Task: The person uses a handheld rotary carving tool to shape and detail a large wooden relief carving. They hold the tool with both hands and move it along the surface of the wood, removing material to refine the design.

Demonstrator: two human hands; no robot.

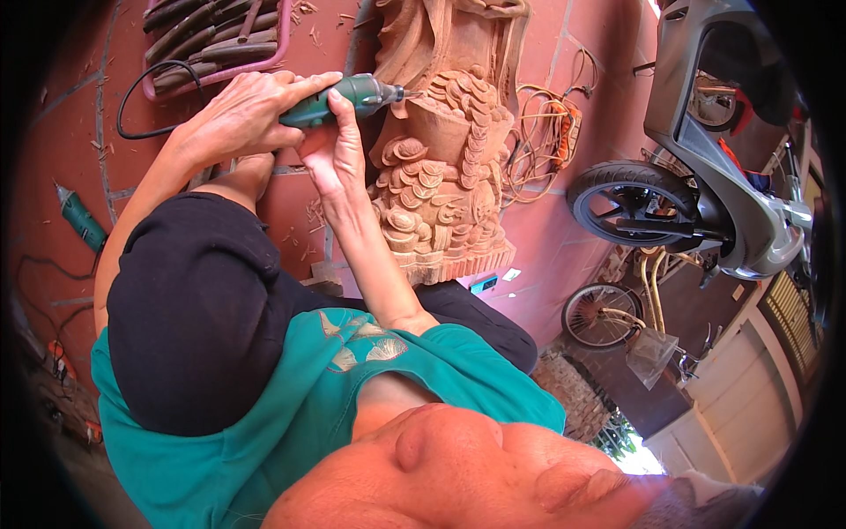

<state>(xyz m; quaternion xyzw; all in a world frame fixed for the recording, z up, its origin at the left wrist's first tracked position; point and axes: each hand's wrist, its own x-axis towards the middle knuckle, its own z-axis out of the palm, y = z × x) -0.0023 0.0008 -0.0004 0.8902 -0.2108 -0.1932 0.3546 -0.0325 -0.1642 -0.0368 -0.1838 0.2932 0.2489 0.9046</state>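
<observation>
My left hand [238, 116] is closed round the rear of a green rotary tool [330, 101], with a finger stretched along its top. From below, my right hand [337, 159] grips the same tool, its thumb pressed on the body near the front. The tool's metal tip [411, 94] meets or nearly meets the upper part of a carved wooden piece [449, 154]. This carving shows folds, a braid-like strand and stacked coin-like discs in pale brown wood. A black cord [126, 113] loops from the tool's rear. Some fingers are hidden behind the tool.
A pink tray [284, 40] of chisels stands at the upper left. A second green power tool [81, 216] lies on the red tiled floor [538, 256]. Right of the carving are tangled cord and an orange power strip [567, 137]. A motorbike [705, 167] and bicycle [604, 316] stand farther right.
</observation>
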